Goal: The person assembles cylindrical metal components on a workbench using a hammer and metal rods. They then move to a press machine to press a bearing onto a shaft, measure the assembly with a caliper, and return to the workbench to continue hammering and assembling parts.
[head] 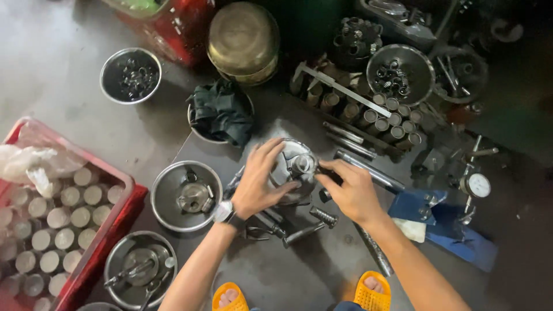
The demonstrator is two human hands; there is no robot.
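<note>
Both of your hands were on one metal part, a round shiny piece that stood on the dark metal plate on the floor, in front of your feet in the orange sandals. Your left hand, with a wristwatch on the wrist, lay over the left side of the part, and its grip was wide, with the fingers spread on the curved surface. Your right hand touched the right side of the part; its grip was narrow, with the fingertips pinched near the small top piece, but I could not tell exactly what they pinched.

Just below the hands some bolts and dark tools lay on the plate. To the left of your left hand stood a steel bowl with a metal piece inside, and below it a second bowl with tools. Further left, a red crate was full of short metal cylinders. Behind the part, a dark green cloth hung over another bowl. To the right, a row of cylinders lay beside a long ruler, and a dial gauge stood near a blue cloth.
</note>
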